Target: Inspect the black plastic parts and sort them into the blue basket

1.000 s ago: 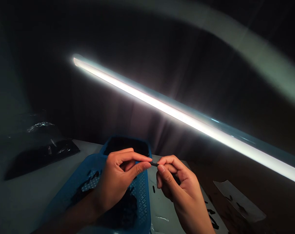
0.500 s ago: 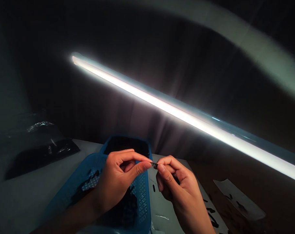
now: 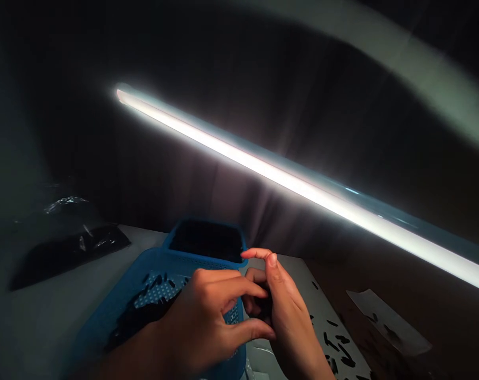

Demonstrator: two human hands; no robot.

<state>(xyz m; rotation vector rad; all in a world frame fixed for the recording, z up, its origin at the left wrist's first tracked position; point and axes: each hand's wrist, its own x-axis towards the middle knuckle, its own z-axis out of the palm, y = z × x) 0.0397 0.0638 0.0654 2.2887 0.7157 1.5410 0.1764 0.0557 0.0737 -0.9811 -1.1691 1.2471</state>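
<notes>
My left hand (image 3: pixel 227 311) reaches across to my right hand (image 3: pixel 284 306), its thumb and fingers apart and their tips at the right palm. Curled lower fingers of my right hand close round what look like small black pieces (image 3: pixel 266 310), mostly hidden and in shadow. The right index finger points left and the right thumb stands up, with nothing visible between their tips. Below and behind my left hand is a blue perforated basket (image 3: pixel 144 264) with many slim black pieces (image 3: pixel 136 322) in it.
Another blue basket (image 3: pixel 245 258), filled with dark contents, stands behind. Loose black pieces (image 3: pixel 342 348) lie on the white table at right. A clear bag with black contents (image 3: pixel 73 253) lies left. A white sheet (image 3: pixel 397 327) is far right. A bright tube lamp (image 3: pixel 263 169) hangs above.
The small dark strip pinched between both hands' fingertips no longer shows. My left hand has moved down and right to the right palm, and its fingers have spread. My right hand has turned.
</notes>
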